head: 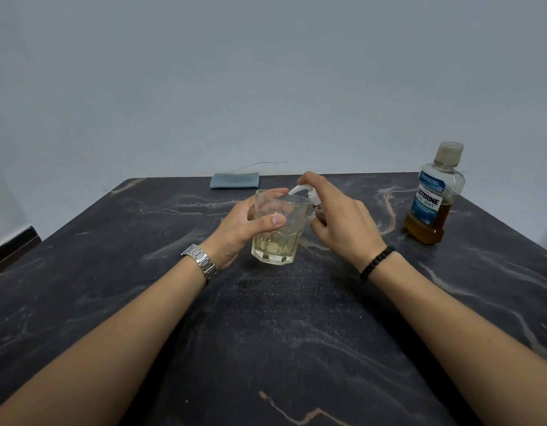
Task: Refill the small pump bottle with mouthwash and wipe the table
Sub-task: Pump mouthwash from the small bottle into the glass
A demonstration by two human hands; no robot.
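A clear glass tumbler with a little pale yellow liquid in its base stands at the middle of the dark marble table. My left hand grips the tumbler from the left, thumb across its front. My right hand holds the small pump bottle, which is mostly hidden behind the fingers. The index finger rests on top of its white pump head, and the nozzle points over the tumbler's rim. A mouthwash bottle, capped and about a third full of amber liquid, stands at the right.
A folded grey-blue cloth lies at the table's far edge, against the plain wall. A thin wire curves up behind it.
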